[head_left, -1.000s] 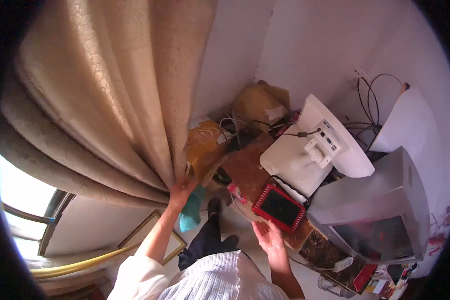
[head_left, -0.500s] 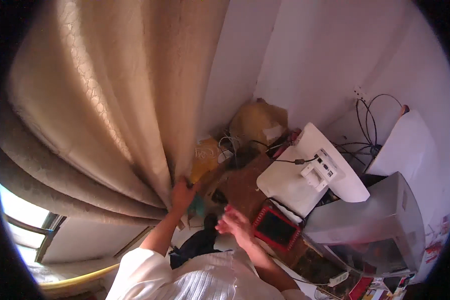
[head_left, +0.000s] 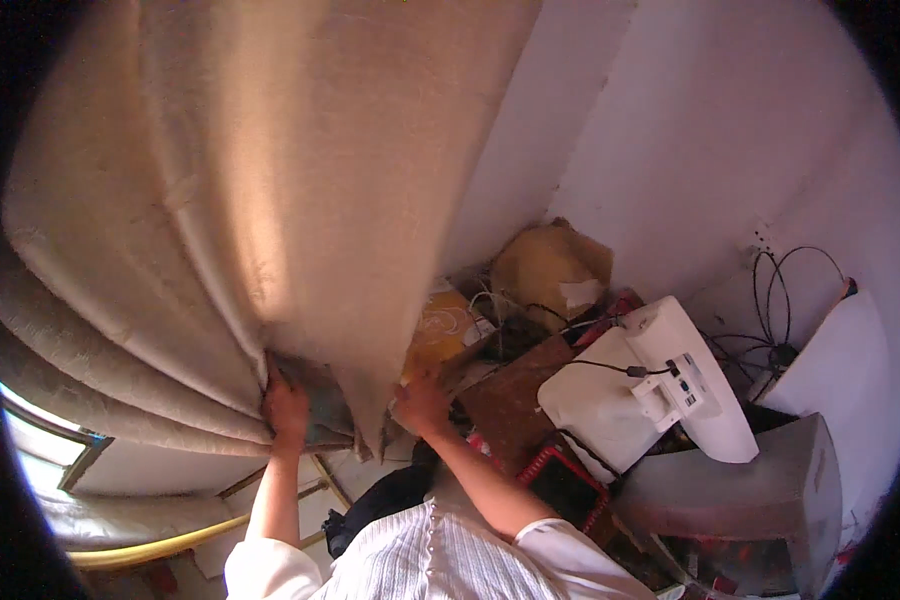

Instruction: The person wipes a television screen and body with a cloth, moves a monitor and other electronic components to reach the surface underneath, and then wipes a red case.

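Note:
A long beige curtain (head_left: 340,230) hangs in broad folds across the left half of the view, its lower end bunched in front of me. My left hand (head_left: 288,405) is closed on the curtain's lower part, at a deep fold. At the curtain's right edge, close to its pointed lower corner, my right hand (head_left: 423,402) pinches the cloth; its fingertips are partly hidden. Between the hands the fabric spreads out, and a dull green patch (head_left: 325,415) shows beneath it.
To the right stand a white monitor (head_left: 695,385) seen from behind, a grey boxy CRT monitor (head_left: 740,490) and a red-framed dark panel (head_left: 565,485). Black cables (head_left: 770,300) hang by the wall. A cardboard box (head_left: 545,265) sits in the corner. A yellow pipe (head_left: 170,545) runs at lower left.
My left hand has moved left along the curtain. My right hand, free before, has come up to the curtain's right edge and taken hold. The cloth between them is spread wider.

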Available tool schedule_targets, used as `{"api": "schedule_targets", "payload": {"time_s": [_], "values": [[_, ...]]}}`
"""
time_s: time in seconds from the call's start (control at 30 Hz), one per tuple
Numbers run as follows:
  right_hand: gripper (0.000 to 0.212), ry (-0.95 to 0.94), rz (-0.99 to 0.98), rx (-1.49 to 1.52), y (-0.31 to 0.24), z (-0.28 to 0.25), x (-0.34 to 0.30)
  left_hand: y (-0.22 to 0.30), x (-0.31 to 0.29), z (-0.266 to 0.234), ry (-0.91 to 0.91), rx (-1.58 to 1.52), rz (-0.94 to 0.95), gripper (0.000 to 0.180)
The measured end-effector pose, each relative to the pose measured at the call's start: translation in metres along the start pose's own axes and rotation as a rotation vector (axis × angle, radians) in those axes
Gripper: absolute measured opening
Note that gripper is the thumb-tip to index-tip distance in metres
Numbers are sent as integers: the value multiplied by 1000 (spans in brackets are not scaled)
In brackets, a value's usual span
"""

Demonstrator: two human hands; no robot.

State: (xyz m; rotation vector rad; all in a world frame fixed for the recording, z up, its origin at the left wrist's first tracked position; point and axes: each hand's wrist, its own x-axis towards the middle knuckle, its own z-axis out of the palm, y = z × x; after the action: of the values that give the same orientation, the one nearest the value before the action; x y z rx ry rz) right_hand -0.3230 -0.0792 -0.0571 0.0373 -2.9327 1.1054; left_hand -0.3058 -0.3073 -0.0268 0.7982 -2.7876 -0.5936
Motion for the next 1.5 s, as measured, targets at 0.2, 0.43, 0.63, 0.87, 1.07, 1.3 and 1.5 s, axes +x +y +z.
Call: {"api": "schedule_targets", "payload": {"time_s": [0.2, 0.43, 0.63, 0.87, 1.07, 1.3, 1.5], "values": [[77, -15, -34, 161, 45, 9, 7, 47, -29, -2, -191, -186, 104, 77], [79, 181, -131, 101, 64, 35, 5, 115, -17, 37, -118, -154, 257, 60], [56, -40, 265, 151, 53, 26, 17, 4, 46, 38, 434, -70, 375, 36], [36, -135, 196, 35, -7, -52, 11, -13, 43, -35, 153, -79, 57, 43], [35, 61, 389, 712, -29, -110, 16, -31, 43, -29, 251, -80, 72, 34], [31, 55, 358, 1004, -19, -148, -5, 9, -17, -28, -149, -492, 177, 23], [32, 100, 307, 1227, -47, -179, -44, 58, -124, -43, -173, -525, 513, 71]]}}
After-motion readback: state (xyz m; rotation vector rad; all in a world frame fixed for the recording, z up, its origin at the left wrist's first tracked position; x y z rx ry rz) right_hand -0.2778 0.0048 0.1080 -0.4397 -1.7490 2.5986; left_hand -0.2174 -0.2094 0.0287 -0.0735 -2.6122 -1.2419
